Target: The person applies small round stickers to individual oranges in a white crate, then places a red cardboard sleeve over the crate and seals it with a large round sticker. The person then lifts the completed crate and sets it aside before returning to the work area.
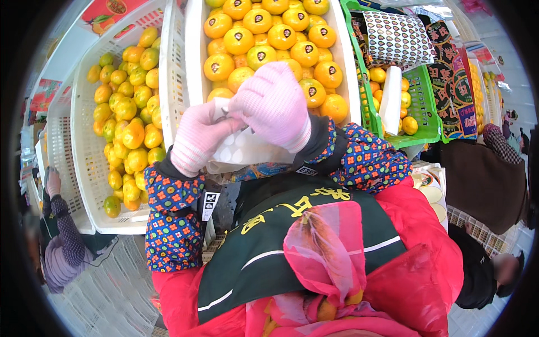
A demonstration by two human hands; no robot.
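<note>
Both of my hands wear pale pink knit gloves and meet over the near edge of a white crate (193, 50) of orange citrus fruit (257, 21), many bearing a small dark round sticker. My left hand (197, 137) is closed on a whitish sticker sheet (247, 147) with pale round spots, which hangs below the hands. My right hand (274, 104) lies palm down, its fingertips pinched together against the left fingers. What those right fingertips hold is hidden. Patterned sleeves (174, 224) cover my forearms.
Left stands a white crate (84, 140) of loose greenish-orange fruit (126, 106). Right is a green crate (424, 101) with more fruit, a white bar (391, 101) and a patterned sticker sheet (398, 39) across it. Other people work at far left (67, 241) and right (483, 275).
</note>
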